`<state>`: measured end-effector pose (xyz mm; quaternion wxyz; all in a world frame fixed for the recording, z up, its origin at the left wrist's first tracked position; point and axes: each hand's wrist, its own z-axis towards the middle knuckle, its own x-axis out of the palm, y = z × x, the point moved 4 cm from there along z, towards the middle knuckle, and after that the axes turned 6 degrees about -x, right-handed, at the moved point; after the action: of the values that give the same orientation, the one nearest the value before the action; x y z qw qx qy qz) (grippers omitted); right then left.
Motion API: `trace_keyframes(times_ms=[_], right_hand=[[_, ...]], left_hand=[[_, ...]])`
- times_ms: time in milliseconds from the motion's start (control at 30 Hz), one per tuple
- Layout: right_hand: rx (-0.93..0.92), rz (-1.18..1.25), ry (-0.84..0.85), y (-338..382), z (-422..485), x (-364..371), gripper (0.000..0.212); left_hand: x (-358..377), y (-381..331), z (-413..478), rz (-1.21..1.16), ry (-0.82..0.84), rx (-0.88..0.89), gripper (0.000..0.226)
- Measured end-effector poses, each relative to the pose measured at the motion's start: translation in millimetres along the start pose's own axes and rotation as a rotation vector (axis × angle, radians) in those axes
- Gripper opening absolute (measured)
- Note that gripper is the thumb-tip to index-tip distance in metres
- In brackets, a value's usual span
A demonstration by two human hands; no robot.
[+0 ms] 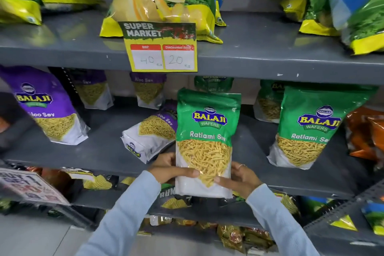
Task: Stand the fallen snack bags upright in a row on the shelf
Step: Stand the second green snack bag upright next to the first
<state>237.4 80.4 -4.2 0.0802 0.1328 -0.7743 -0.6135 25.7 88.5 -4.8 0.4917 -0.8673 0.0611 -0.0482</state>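
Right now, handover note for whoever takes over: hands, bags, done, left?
Left hand and right hand: both grip the lower part of the green Ratlami Sev bag, held upright at the front edge of the middle shelf, not yet set down.
Done: another green bag stands to the right, a purple Aloo Sev bag to the left.
Left: set this bag down; the toppled Aloo Sev bag behind it needs standing.
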Motion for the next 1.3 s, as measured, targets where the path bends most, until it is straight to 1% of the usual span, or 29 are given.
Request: trace_keyframes(times_ms=[67,167,333,433,533,633,733,833,933,967,1033,1067,1200,1300], right_hand=[[-0.013,-0.005,0.004,0.9,-9.9,2.2,0.039],[-0.027,-0.047,0.013,0.3,-16.8,0.4,0.034],[-0.039,-0.066,-0.001,7.3,-20.5,0.1,0.034],[-0.059,-0.057,-0.017,10.9,-20.8,-0.7,0.036],[-0.097,-0.061,-0.029,18.0,-19.6,-3.6,0.044],[-0.168,-0.066,-0.068,25.4,-9.6,-8.6,0.055],[-0.214,-0.088,-0.197,22.4,13.5,-16.0,0.072],[-0.229,-0.079,-0.306,6.6,41.8,-20.2,0.079],[-0.180,-0.115,-0.375,-17.3,65.1,-25.5,0.087],[-0.178,-0.154,-0.398,-23.7,71.2,-27.7,0.088],[-0.179,-0.262,-0.432,-26.6,76.9,-29.2,0.088],[-0.183,-0.293,-0.441,-25.4,77.6,-28.5,0.087],[-0.191,-0.339,-0.479,-21.2,77.5,-27.2,0.086],[-0.208,-0.347,-0.478,-23.4,77.6,-26.5,0.086]], left_hand=[[0.1,4.8,-7.1,0.007,-0.018,0.022,0.081],[2.5,9.4,-13.6,0.003,-0.002,0.035,0.081],[1.3,8.4,-12.5,0.015,-0.015,0.046,0.095],[2.7,3.5,-10.4,0.047,0.022,0.064,0.093],[6.6,-7.0,-9.2,0.092,0.035,0.106,0.087],[7.2,-22.8,1.6,0.167,-0.013,0.171,0.100],[11.5,-39.0,18.4,0.228,-0.081,0.228,0.111],[18.5,-47.6,40.2,0.224,-0.138,0.214,0.106],[22.1,-38.8,68.1,0.248,-0.156,0.216,0.120],[25.5,-34.8,71.3,0.246,-0.161,0.210,0.115],[28.8,-28.1,74.7,0.245,-0.194,0.209,0.099],[29.9,-27.5,75.5,0.262,-0.210,0.223,0.096],[27.7,-29.7,85.0,0.356,-0.185,0.268,0.099],[25.1,-30.7,89.1,0.381,-0.163,0.272,0.103]])
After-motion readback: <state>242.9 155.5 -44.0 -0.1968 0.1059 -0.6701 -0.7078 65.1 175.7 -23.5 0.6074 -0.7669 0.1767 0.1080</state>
